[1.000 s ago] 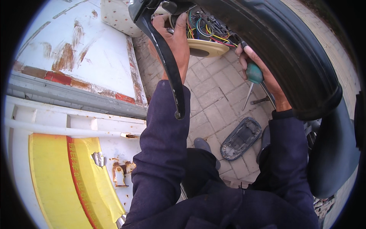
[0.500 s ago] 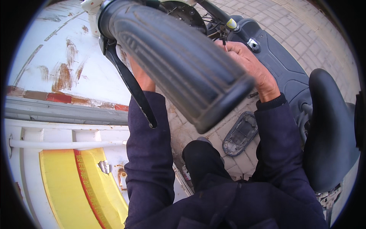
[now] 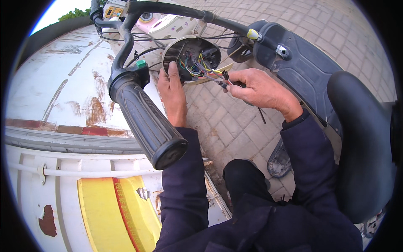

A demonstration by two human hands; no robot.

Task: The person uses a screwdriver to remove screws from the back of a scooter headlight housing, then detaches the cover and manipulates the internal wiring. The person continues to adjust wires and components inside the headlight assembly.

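Note:
My left hand (image 3: 174,97) grips the near rim of a round headlight housing (image 3: 167,49), thumb up along the edge and its other fingers mostly hidden. The housing's dark inside faces me, with a bundle of coloured wires (image 3: 194,66) spilling out to the right. At the end of these wires, my right hand (image 3: 265,90) pinches a small black wire connector (image 3: 225,76) between thumb and fingers. A thin black strip hangs below that hand. Nearer to me, the ribbed black handlebar grip (image 3: 145,122) slants down, a green switch (image 3: 140,64) beside its upper end.
The scooter's black seat (image 3: 357,147) and grey footboard (image 3: 308,80) are at the right. On the left stand a scuffed white panel (image 3: 75,84) and a white ribbed side with a yellow sheet (image 3: 100,210). A dark oblong part (image 3: 279,161) lies on the paving (image 3: 226,126).
The handlebar grip, which filled the upper middle, now appears smaller and farther left. The housing, the wires and both hands have come into plain sight.

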